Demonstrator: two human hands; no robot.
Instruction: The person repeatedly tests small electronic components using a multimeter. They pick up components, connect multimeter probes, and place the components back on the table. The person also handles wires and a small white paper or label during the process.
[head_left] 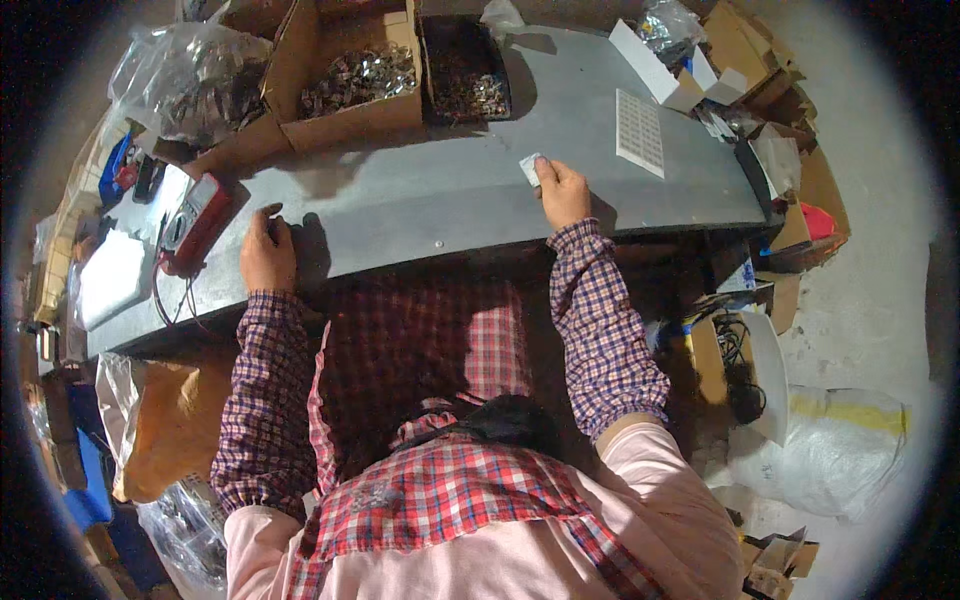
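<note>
My right hand (564,193) is above the grey table (430,195), thumb and fingers pinched on a small white packet (530,168). Too little of the packet shows to tell what it contains. Near the table's front edge at left, my left hand (267,255) is loosely curled, with a gap between thumb and forefinger and nothing visible in it. Closest to that hand is a red-cased multimeter (192,225) with dark leads. Right of my right hand, a white sheet with a grid of small cells (640,133) lies on the tabletop.
Along the back stand a cardboard box (350,110) of small metal parts, a black bin (468,85) of similar parts and a clear plastic bag (190,80). An opened white carton (655,70) is at back right. Bags and boxes flank the table, including a white sack (825,450).
</note>
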